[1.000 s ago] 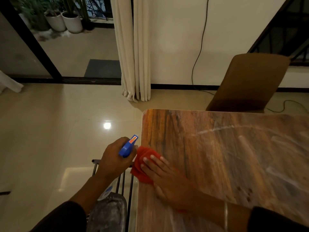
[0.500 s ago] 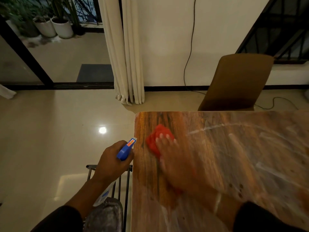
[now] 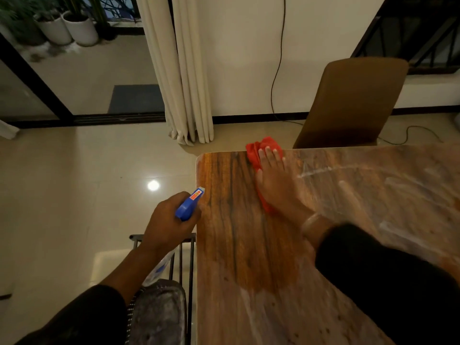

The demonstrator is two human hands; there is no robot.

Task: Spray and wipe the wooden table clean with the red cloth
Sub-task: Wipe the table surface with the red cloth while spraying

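red cloth (image 3: 264,148) now at wooden table's (image 3: 239,245) far edge (streaky), tiled floor (image 3: 74,185)

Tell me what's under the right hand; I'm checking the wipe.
The red cloth lies under the right hand, on the table at its far edge. The wood beneath the cloth is hidden.

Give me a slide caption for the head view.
Right hand presses red cloth at wooden table's far edge; left hand holds blue spray bottle.
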